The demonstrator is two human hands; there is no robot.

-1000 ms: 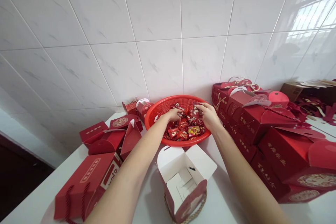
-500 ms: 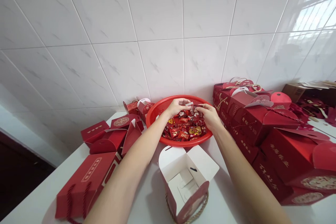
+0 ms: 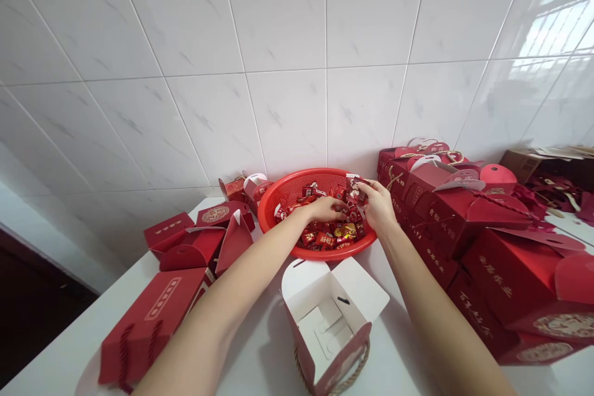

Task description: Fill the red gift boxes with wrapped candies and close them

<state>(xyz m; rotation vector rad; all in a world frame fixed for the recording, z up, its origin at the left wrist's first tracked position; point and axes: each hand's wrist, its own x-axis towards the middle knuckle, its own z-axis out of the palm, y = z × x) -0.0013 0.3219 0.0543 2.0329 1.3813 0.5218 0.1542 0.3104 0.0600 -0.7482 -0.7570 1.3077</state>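
The person's left hand is extending over the middle of the red basket, its fingers curving down among the wrapped sweets; whether they are gripping one cannot be told, since the fingertips are partly hidden. The right hand is pinching a dark red packet between thumb and fingers, holding it above the basket's right side, just beside the left hand's fingertips. The sweets are lying loose inside the basket, some spreading out beyond the left hand toward the far wall of the basket and others filling the near part below both hands, where a gold wrapper is showing. On the near side of the basket, between the two forearms and clear of both hands, an open box is standing on the white table, its pale flaps spreading toward the basket and its rope handle hanging at the near end. Outside the left forearm, red boxes are sitting in a group, the nearest one being partly covered by that arm. Beyond the right forearm, more dark red cartons are standing in stacks, running back toward the tiled wall.
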